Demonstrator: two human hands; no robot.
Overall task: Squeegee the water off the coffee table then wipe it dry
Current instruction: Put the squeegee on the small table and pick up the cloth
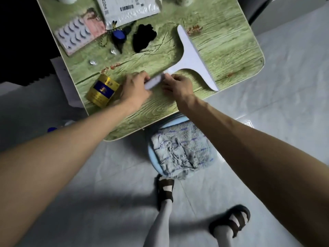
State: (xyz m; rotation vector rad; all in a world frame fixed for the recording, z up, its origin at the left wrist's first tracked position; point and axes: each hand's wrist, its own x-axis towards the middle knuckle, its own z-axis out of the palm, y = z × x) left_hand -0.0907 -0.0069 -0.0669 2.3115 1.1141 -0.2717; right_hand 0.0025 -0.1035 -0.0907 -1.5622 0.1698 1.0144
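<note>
A white squeegee [191, 57] lies flat on the green wood-grain coffee table [222, 43], its wide blade pointing to the table's right side and its handle toward me. My left hand [136, 88] grips the handle's end from the left. My right hand [178, 86] holds the same handle from the right, fingers curled on it. A grey towel [181, 150] with blue stripes lies crumpled on a light blue stool just below the table's near edge. Water on the tabletop is not discernible.
On the table's left half lie a gold and blue box [102, 90], a black cloth item [143, 37], a blue key fob with keys [119, 35], a false-eyelash tray [74, 35], a white mailer bag [128, 8] and two clear small pieces [93, 62]. My sandalled feet stand on the grey tiled floor.
</note>
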